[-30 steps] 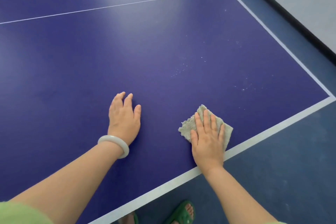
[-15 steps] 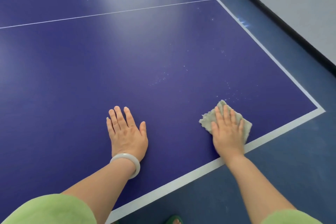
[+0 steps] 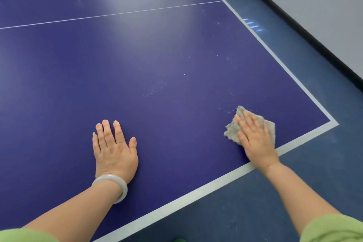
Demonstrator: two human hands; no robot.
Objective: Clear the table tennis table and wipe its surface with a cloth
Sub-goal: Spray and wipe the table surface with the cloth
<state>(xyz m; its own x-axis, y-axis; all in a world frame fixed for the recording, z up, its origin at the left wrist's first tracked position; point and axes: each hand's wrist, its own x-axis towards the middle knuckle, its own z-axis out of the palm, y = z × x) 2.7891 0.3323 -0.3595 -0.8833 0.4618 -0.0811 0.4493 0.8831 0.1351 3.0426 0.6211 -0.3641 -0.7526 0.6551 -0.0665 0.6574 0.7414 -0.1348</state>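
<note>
While the cloth (image 3: 232, 128) is pressed under the flat right hand (image 3: 255, 139), the left hand (image 3: 114, 149) is laid spread. Mid-frame specks (image 3: 157, 89) could be missed by short strokes.

my left hand (image 3: 115, 148) lies flat on the table (image 3: 137, 61). off to its right, near the table's corner, my right hand (image 3: 255, 135) sits on the cloth (image 3: 232, 126).

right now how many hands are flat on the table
2. The left hand rests flat on the bare blue table, a bracelet at its wrist. The right hand presses the grey cloth near the table's corner. Neither is hidden.
</note>
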